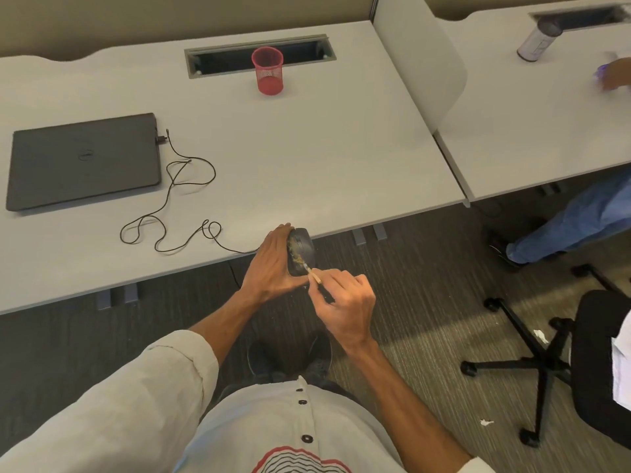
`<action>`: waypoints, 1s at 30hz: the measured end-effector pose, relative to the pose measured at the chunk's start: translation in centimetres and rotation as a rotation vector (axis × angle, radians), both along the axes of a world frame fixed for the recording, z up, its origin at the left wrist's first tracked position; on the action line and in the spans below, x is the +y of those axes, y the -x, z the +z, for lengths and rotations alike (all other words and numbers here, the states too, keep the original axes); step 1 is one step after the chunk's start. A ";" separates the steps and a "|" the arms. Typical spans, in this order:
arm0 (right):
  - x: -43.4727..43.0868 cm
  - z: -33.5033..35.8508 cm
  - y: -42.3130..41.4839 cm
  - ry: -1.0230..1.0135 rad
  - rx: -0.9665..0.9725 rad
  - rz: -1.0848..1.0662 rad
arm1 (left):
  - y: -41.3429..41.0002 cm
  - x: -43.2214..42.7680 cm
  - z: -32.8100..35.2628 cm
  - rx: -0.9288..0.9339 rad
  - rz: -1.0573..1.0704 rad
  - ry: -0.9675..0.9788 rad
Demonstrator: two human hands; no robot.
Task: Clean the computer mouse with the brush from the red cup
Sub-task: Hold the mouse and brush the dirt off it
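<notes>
My left hand (pixel 273 264) grips the black computer mouse (pixel 303 249), held on its side just off the desk's front edge. My right hand (pixel 345 303) pinches a small brush (pixel 309 270) with a pale wooden handle. Its light bristles lie against the mouse's surface. The mouse's thin black cable (pixel 170 213) loops across the desk to a closed laptop. The red mesh cup (pixel 268 70) stands upright far back on the desk, in front of a cable slot, and looks empty.
A closed dark laptop (pixel 83 160) lies at the left of the grey desk (pixel 307 158). A black office chair (pixel 546 363) stands at the right on the carpet. At the neighbouring desk another person's hand (pixel 614 76) and a white can (pixel 537 39) show.
</notes>
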State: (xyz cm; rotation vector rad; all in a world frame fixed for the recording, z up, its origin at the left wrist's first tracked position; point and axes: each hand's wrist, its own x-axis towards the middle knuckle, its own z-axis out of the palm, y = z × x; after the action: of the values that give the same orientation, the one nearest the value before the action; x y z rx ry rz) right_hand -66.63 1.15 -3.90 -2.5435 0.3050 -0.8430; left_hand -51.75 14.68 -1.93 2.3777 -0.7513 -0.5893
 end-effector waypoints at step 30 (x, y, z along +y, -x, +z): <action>2.4 -0.1 -0.3 0.243 0.075 0.131 | -0.1 0.9 -0.6 0.022 -0.030 0.020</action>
State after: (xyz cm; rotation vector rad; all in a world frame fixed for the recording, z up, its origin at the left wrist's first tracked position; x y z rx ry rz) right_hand -66.37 3.59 -4.01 -2.7883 0.0594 -0.7766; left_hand -51.65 15.61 -2.49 2.3418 -0.7808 -0.6163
